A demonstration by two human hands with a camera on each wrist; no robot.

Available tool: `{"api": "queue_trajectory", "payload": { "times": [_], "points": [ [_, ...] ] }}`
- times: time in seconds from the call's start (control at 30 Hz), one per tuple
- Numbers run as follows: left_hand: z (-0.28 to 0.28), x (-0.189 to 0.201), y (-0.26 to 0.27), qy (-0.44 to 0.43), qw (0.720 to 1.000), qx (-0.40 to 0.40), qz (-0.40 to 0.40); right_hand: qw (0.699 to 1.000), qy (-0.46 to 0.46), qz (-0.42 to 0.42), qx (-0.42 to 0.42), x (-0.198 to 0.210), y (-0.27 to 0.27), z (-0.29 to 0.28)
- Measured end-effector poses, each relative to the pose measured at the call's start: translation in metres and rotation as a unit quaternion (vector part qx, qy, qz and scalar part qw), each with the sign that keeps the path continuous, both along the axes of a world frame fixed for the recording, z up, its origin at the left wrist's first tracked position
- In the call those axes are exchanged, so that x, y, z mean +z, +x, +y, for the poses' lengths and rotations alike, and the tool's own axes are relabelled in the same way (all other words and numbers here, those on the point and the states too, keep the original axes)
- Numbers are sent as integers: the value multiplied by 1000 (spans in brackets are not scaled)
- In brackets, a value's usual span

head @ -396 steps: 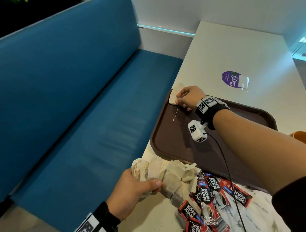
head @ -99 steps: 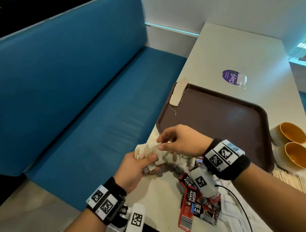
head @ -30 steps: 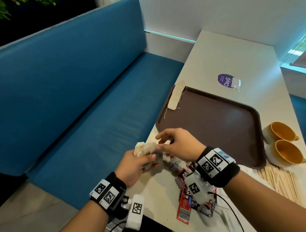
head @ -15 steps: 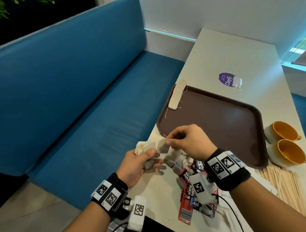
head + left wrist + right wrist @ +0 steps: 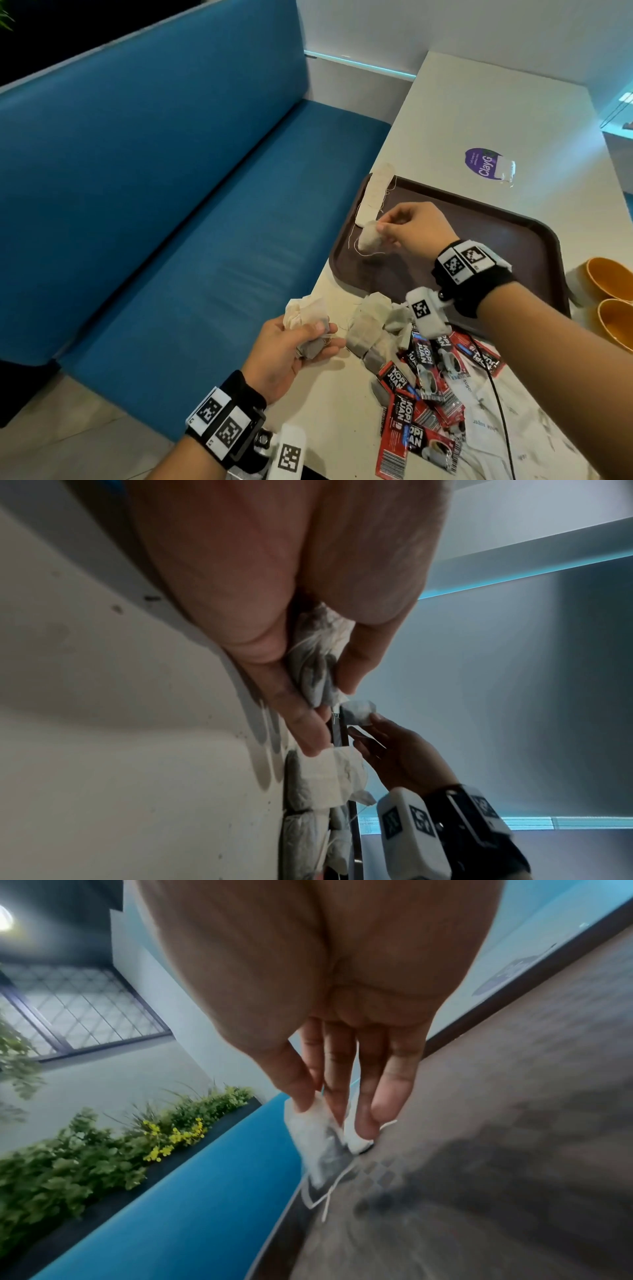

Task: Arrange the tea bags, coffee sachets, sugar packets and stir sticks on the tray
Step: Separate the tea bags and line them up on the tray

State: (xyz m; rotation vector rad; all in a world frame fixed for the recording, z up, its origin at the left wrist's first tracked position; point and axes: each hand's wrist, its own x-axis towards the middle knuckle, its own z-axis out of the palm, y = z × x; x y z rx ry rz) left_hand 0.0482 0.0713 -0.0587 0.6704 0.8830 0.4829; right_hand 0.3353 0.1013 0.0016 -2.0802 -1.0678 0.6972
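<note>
From the head view, your right hand (image 5: pixel 409 228) pinches a single tea bag (image 5: pixel 369 238) between thumb and fingertips, just above the left edge of the brown tray (image 5: pixel 486 246), right below the row of tea bags (image 5: pixel 375 193) already lying along that edge up to the far left corner. Your left hand (image 5: pixel 289 346) grips a bunch of tea bags (image 5: pixel 305 317) at the table's (image 5: pixel 496 109) left edge, fingers curled round them. More loose tea bags (image 5: pixel 368 329) lie on the table just before the tray's near edge, with red coffee sachets (image 5: pixel 423 373) and white sugar packets (image 5: pixel 489 421) heaped beside them. Two orange cups (image 5: pixel 613 298) stand off the tray's right edge. From the left wrist view, your thumb and fingers (image 5: pixel 301 712) are clamped on the crumpled bags, and your right hand shows beyond, holding its bag aloft. From the right wrist view, your thumb and forefinger nip the bag's top, the other fingers (image 5: pixel 383 1096) extended close together, and the bag's string trails onto the tray's textured floor.
</note>
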Motion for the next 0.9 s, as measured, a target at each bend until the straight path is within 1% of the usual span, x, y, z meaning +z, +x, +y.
{"api": "queue_trajectory", "payload": {
  "times": [0.03, 0.07, 0.17, 0.2, 0.23, 0.37, 0.57, 0.63, 0.7, 0.73, 0.83, 0.9],
  "points": [
    [0, 0, 0, -2, 1000, 2, -5, 1000, -14, -12, 4, -3, 2, 8],
    [0, 0, 1, -3, 1000, 2, -7, 1000, -27, -5, 13, -5, 3, 15],
    [1, 1, 0, -5, 1000, -3, -2, 993, -66, 88, 51, -5, 1, 30],
    [2, 1, 0, -6, 1000, -5, -2, 990, -74, 109, 59, -5, 1, 33],
    [2, 1, 0, -8, 1000, -8, -3, 989, -83, 107, 61, -6, 1, 37],
    [4, 0, 0, -20, 1000, -10, -9, 994, -101, 16, 40, -18, 12, 56],
    [5, -2, -1, -17, 1000, -14, -4, 996, -89, -24, 12, -25, 23, 68],
    [6, -2, -1, -16, 1000, -16, -3, 996, -72, -54, 6, -28, 26, 68],
    [6, -1, 0, -16, 1000, -16, -5, 993, -55, -102, 22, -28, 26, 67],
    [5, 0, 0, -15, 1000, -17, -5, 991, -56, -113, 38, -29, 26, 66],
    [5, 1, -1, -15, 1000, -17, -11, 983, -106, -118, 95, -28, 19, 61],
    [5, 0, -1, -18, 1000, -16, -14, 977, -130, -128, 108, -33, 19, 62]
  ]
}}
